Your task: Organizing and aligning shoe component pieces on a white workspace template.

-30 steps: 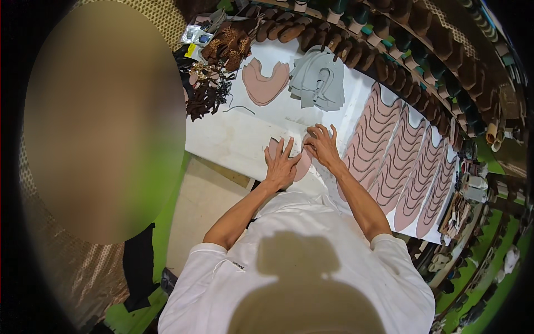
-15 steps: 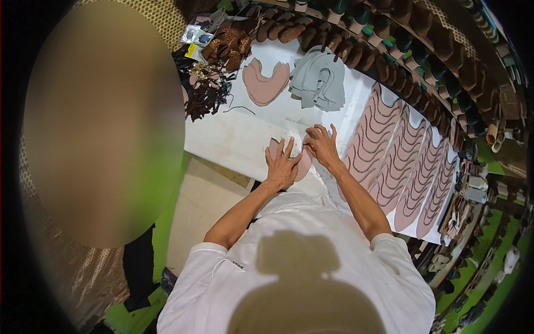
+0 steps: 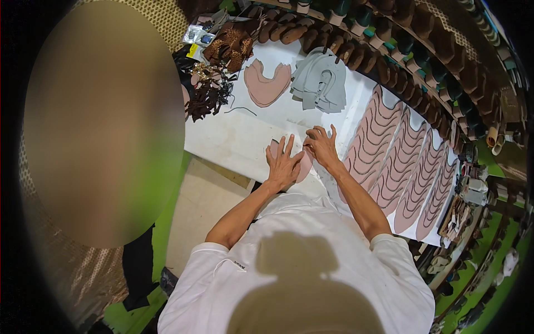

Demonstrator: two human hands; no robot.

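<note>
A pink U-shaped shoe-upper piece (image 3: pixel 304 167) lies on the white table in front of me, one arm of it showing on each side of my left hand. My left hand (image 3: pixel 283 168) rests flat on it with spread fingers, hiding its middle. My right hand (image 3: pixel 322 148) is bent over the piece's right arm, thumb and forefinger pinched together at its dark edge while the other fingers stay raised. Anything small between those fingertips is too tiny to make out.
Beyond my hands are a stack of pink U-shaped pieces (image 3: pixel 267 83) and a grey stack of cut pieces (image 3: pixel 318 80). Overlapping rows of pink uppers (image 3: pixel 370 147) cover the table's right side. Brown scraps (image 3: pixel 208 100) pile up at far left; shoe lasts (image 3: pixel 384 69) line the racks behind.
Both hands keep nearly the same place and pose on the pink piece. The whole view has shifted very slightly.
</note>
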